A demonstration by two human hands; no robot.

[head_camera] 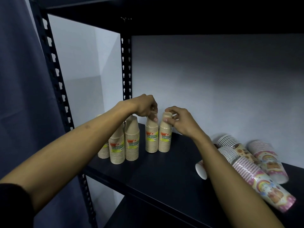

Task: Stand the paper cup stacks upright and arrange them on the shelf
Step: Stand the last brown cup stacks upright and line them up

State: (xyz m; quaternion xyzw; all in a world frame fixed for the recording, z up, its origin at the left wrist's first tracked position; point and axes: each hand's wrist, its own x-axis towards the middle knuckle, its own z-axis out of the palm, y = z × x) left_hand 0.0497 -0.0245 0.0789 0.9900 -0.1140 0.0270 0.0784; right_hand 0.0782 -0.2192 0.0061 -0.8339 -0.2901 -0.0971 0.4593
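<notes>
Several tan paper cup stacks stand upright on the dark shelf (164,171) at its left end. My left hand (144,106) pinches the top of one upright tan stack (151,139). My right hand (177,120) grips the top of the tan stack (164,139) right beside it; the two stacks touch. More tan stacks (131,142) stand to the left, partly behind my left forearm. On the right, several patterned pink and white cup stacks (256,176) lie on their sides in a heap.
A black perforated upright (125,66) rises behind the tan stacks and another post (56,76) stands at the front left. A dark shelf board runs overhead. A blue curtain (19,96) hangs at the left. A grey wall backs the shelf.
</notes>
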